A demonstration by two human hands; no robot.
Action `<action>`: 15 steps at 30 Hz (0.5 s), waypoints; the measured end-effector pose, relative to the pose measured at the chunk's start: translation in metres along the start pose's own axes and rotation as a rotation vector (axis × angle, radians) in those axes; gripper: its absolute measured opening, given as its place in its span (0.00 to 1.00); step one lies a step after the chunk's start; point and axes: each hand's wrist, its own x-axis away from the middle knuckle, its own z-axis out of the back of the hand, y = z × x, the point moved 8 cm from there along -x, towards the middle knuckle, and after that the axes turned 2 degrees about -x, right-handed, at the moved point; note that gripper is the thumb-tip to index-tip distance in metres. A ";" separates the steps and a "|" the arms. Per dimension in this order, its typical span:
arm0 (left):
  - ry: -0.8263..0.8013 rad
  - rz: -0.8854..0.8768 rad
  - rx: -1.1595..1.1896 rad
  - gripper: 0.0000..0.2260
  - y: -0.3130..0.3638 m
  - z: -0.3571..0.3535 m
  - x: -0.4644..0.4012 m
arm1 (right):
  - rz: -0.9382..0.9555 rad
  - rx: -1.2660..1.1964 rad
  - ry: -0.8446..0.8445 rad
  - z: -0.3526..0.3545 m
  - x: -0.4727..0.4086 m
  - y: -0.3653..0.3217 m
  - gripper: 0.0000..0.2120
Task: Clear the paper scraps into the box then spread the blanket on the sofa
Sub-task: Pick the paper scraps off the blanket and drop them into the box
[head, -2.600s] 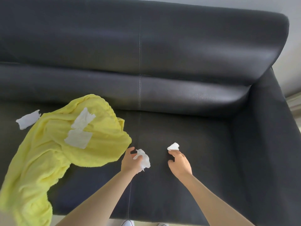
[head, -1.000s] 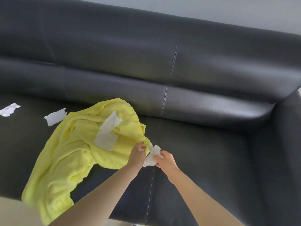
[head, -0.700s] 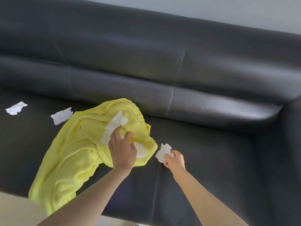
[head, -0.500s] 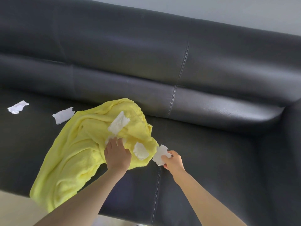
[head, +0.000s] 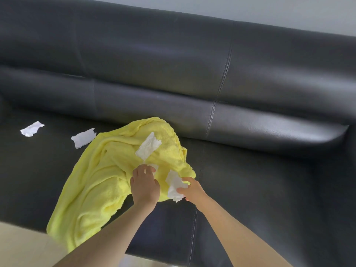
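We're looking down on a dark leather sofa [head: 269, 170], its seat carrying the lot. A crumpled yellow blanket [head: 100, 182] sprawls across the seat's middle, its lower end spilling over the front edge toward the pale floor [head: 21, 245]. Off to the left, two white paper scraps lie flat on the leather: the near scrap [head: 83, 137] just beside the blanket, the far scrap [head: 31, 128] well apart.

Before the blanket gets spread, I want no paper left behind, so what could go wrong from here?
1. The right hand already holds a wad; adding more may make it drop some.
2. A scrap lies loose on the blanket; tugging the fabric could flick it off.
3. Two scraps lie far left on the sofa and could be missed. No box is in view.
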 end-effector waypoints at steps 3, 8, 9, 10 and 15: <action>-0.005 0.022 0.004 0.19 -0.004 -0.001 -0.001 | 0.043 0.065 0.067 0.008 0.002 -0.004 0.23; 0.025 -0.050 0.179 0.17 0.006 0.004 0.000 | 0.131 -0.023 0.009 0.006 0.008 -0.014 0.12; 0.044 -0.073 0.224 0.17 0.010 0.007 -0.001 | 0.130 -0.088 -0.033 0.003 0.007 -0.013 0.14; 0.067 -0.088 0.263 0.16 0.013 0.010 0.000 | 0.101 -0.149 -0.081 0.001 0.009 -0.012 0.17; -0.049 -0.133 0.515 0.11 0.039 0.003 0.004 | 0.084 -0.507 -0.225 -0.001 0.013 -0.018 0.04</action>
